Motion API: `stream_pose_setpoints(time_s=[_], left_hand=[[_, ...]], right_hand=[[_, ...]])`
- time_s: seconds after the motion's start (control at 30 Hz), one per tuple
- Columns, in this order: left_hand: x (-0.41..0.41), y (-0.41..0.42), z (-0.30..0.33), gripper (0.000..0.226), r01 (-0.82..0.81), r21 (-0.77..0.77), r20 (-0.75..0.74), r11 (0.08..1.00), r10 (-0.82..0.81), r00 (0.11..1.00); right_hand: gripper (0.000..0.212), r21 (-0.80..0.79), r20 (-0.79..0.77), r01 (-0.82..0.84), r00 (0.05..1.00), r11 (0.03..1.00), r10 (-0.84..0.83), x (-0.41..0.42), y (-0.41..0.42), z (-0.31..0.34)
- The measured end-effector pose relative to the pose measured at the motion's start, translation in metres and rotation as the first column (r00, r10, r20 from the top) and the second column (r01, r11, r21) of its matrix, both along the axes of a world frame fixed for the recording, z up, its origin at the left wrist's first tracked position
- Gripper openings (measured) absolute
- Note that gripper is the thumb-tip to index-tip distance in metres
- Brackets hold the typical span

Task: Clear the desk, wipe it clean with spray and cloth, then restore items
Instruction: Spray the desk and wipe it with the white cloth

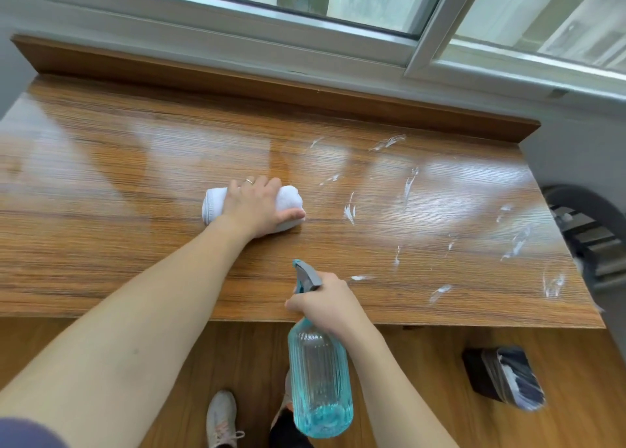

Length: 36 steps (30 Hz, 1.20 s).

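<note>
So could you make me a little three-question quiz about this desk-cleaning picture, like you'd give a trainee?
1. True or false: the left hand presses a rolled white cloth on the desk.
2. What does the right hand hold?
A. a sponge
B. a blue spray bottle
C. a brush
3. Fill in: the white foam streaks lie mostly on the desk's ____ side, as the person sees it.

Key
1. True. The hand lies on top of the cloth, which rests on the wood.
2. B. The fingers curl round the bottle's neck, below the grey trigger; the bottle hangs in front of the desk's near edge.
3. Right. The left part shows no streaks.
</note>
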<state>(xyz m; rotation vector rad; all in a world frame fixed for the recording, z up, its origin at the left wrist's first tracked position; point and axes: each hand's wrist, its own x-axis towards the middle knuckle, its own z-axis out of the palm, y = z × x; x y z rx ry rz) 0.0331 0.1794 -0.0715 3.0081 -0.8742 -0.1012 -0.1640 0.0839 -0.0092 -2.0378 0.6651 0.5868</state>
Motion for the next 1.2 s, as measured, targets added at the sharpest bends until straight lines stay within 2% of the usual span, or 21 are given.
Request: stream_pose_setpoints(time_s=[0.13,0.3,0.43,0.67,0.77,0.93,1.2], left_hand=[[-0.002,0.005,0.003,0.093,0.021,-0.003,-0.060,1.000,-0.021,0.998],[-0.011,0.010,0.004,0.098,0.018,-0.013,-0.050,1.000,-0.019,0.999],[-0.021,0.017,0.002,0.102,-0.004,-0.023,-0.043,1.000,0.003,0.999],[-0.085,0.039,-0.016,0.078,0.040,-0.170,0.133,0.985,-0.017,0.991],[-0.103,0.043,-0.023,0.075,0.051,-0.194,0.192,0.980,-0.013,0.981],[-0.089,0.036,-0.024,0.076,0.094,-0.183,0.214,0.979,-0.054,0.975],[-0.022,-0.014,-0.013,0.085,0.073,-0.138,0.165,0.988,-0.049,0.985]], right_hand=[[0.011,-0.005,-0.021,-0.047,0.999,0.999,0.047,-0.007,0.013,-0.003],[0.016,-0.015,0.011,-0.031,0.999,0.999,0.031,-0.012,0.016,-0.006],[0.014,-0.048,0.032,0.137,0.990,0.989,-0.135,-0.013,0.010,-0.005],[0.014,-0.130,0.097,0.220,0.973,0.967,-0.209,0.009,-0.009,0.006],[0.011,-0.139,0.100,0.240,0.969,0.961,-0.228,0.018,-0.016,0.009],[0.016,-0.126,0.089,0.241,0.969,0.962,-0.231,0.030,-0.023,0.011],[0.010,-0.103,0.093,0.237,0.969,0.966,-0.228,0.033,-0.036,0.008]])
